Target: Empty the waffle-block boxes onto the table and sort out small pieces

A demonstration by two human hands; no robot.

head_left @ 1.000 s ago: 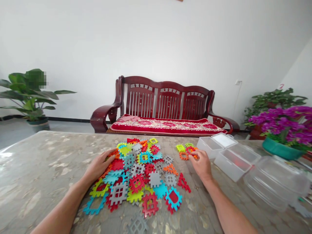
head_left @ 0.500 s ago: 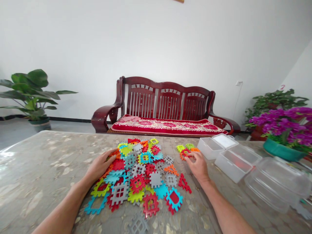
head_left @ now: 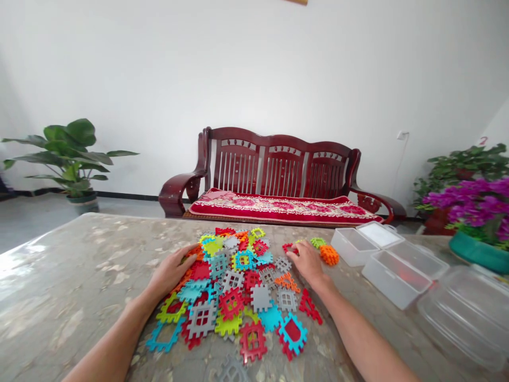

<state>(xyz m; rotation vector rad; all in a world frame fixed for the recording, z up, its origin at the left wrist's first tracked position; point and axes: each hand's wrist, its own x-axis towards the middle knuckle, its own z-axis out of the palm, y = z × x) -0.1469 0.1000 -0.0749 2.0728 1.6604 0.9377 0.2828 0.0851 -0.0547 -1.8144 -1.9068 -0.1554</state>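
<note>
A pile of coloured plastic interlocking tiles [head_left: 234, 286] lies on the marble-patterned table [head_left: 79, 276]. My left hand [head_left: 170, 273] rests flat on the pile's left edge, fingers spread over orange and red tiles. My right hand [head_left: 307, 261] lies at the pile's far right, its fingertips on a small red tile [head_left: 289, 248]. Just right of that hand sit a green tile [head_left: 317, 242] and an orange tile [head_left: 329, 254].
Clear plastic boxes [head_left: 392, 265] and lids [head_left: 465, 313] stand on the table's right side. A pot of purple flowers [head_left: 475, 212] is at the far right. Behind the table are a red wooden bench [head_left: 278, 180] and a leafy plant [head_left: 73, 159].
My right hand has slid left from the small group of tiles toward the pile, dragging a red tile along. The left hand stays put. The view has shifted slightly.
</note>
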